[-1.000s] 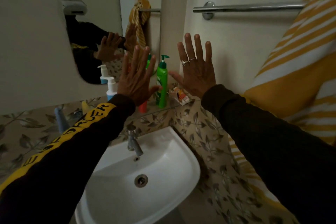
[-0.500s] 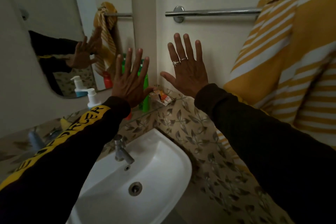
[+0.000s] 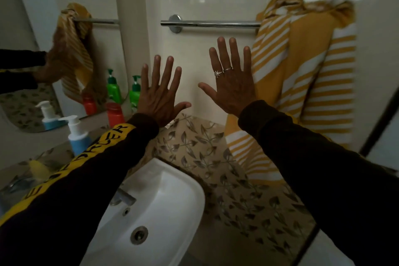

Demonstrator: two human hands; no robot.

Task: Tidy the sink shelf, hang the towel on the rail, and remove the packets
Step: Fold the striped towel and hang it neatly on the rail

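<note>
Fingers (image 3: 220, 54) of both the left hand (image 3: 160, 101) and right hand (image 3: 234, 86) are spread and empty, presumably because the towel (image 3: 302, 75) already hangs on the rail (image 3: 211, 24).

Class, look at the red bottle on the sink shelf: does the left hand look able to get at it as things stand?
Probably yes. The left hand is open, holds nothing, and hovers just right of the red bottle. Nothing stands between them; the green pump bottle sits behind the red one, so a short move leftward and down should reach it.
</note>
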